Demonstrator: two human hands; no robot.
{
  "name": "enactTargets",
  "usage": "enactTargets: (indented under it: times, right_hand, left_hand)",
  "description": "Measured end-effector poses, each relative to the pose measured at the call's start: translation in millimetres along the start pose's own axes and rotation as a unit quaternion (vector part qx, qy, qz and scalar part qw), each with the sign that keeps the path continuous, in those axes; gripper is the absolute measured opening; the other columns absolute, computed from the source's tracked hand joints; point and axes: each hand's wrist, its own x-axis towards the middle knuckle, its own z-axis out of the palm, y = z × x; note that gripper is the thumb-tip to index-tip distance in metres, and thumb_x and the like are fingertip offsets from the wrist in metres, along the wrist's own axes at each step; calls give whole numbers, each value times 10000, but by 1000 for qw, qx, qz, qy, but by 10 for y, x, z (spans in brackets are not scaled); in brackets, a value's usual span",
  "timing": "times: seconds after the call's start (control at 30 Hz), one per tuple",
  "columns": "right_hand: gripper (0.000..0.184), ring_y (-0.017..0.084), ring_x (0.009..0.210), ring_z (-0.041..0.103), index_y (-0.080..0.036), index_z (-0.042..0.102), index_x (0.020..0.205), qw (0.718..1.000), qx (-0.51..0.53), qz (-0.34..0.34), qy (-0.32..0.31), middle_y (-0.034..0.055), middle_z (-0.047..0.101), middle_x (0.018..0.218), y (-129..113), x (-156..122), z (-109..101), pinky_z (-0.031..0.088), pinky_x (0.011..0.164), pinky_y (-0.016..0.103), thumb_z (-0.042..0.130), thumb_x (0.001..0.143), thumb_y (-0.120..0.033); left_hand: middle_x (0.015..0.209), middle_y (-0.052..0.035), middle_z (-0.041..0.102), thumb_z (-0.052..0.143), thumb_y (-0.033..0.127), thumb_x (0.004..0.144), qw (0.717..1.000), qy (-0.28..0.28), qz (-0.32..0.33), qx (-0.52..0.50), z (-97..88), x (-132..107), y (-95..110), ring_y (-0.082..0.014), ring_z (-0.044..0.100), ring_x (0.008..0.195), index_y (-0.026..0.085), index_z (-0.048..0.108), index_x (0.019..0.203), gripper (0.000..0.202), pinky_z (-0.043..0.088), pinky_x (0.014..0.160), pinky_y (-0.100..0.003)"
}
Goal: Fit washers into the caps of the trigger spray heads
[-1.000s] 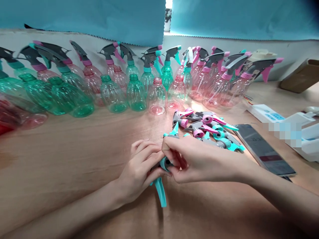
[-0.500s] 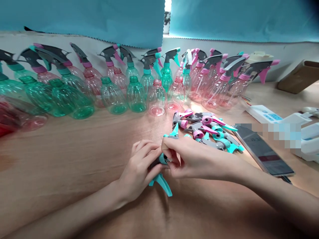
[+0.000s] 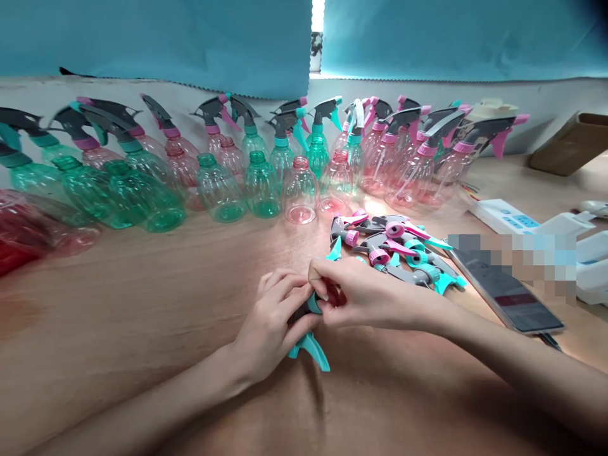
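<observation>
My left hand (image 3: pixel 280 313) is wrapped round a trigger spray head (image 3: pixel 311 348), grey with a teal trigger and collar. The trigger points down towards me, and the collar faces right. At the collar's opening my right hand (image 3: pixel 346 294) is closed in a pinch; its fingers hide whatever is between them. Just beyond the right hand lies a pile of loose spray heads (image 3: pixel 380 256), grey with pink or teal parts.
Green bottles (image 3: pixel 228 196) and pink bottles (image 3: pixel 300 196) stand along the back, several with spray heads fitted. A phone (image 3: pixel 508 288) with a cable lies at right, near a white power strip (image 3: pixel 508 218). A brown box (image 3: pixel 567 145) stands behind them.
The view has tilted slightly. Both hands remain together at the spray head's collar, and the right fingers have shifted a little against it.
</observation>
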Motion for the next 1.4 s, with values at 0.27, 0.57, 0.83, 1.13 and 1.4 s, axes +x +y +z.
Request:
enactTargets:
  times: [0.27, 0.57, 0.83, 1.13, 1.4]
  right_hand:
    - [217, 96, 561, 364, -225, 301, 718, 998, -62, 12, 19, -55, 412, 648, -118, -63, 18, 233, 490, 228, 490, 708, -120]
    - [189, 126, 591, 437, -212, 336, 784, 984, -165, 45, 50, -17, 461, 697, -222, -133, 156, 237, 507, 251, 441, 716, -71]
    - [127, 99, 583, 450, -219, 375, 806, 992, -118, 29, 34, -37, 510, 713, -117, -181, -18, 297, 498, 213, 470, 841, -143]
    - [120, 84, 611, 586, -208, 519, 844, 995, -8, 15, 94, -43, 651, 745, -218, -166, -278, 415, 511, 189, 632, 841, -248]
    - [111, 39, 606, 592, -219, 691, 815, 996, -18, -22, 79, -77, 695, 706, -184, -148, -184, 397, 551, 142, 636, 819, -123]
  left_hand:
    - [944, -64, 634, 527, 182, 886, 1000, 2, -9, 5, -15, -22, 10, -229, 531, 917, 153, 625, 1006, 158, 383, 827, -377]
    - [936, -76, 652, 526, 215, 889, 999, 26, 29, 38, 9, -66, 4, -245, 563, 941, 152, 606, 1032, 175, 390, 862, -399]
    - [989, -69, 653, 581, 271, 895, 999, 31, 20, 14, 8, -68, -16, -230, 557, 943, 158, 573, 1094, 228, 385, 848, -376]
    - [923, -29, 666, 636, 329, 862, 995, 67, -24, -66, -13, -52, 18, -198, 577, 878, 195, 573, 1056, 244, 419, 785, -330]
    - [888, -37, 646, 656, 308, 849, 992, 64, -16, -110, 8, -77, -13, -190, 554, 860, 190, 565, 1046, 247, 466, 755, -313]
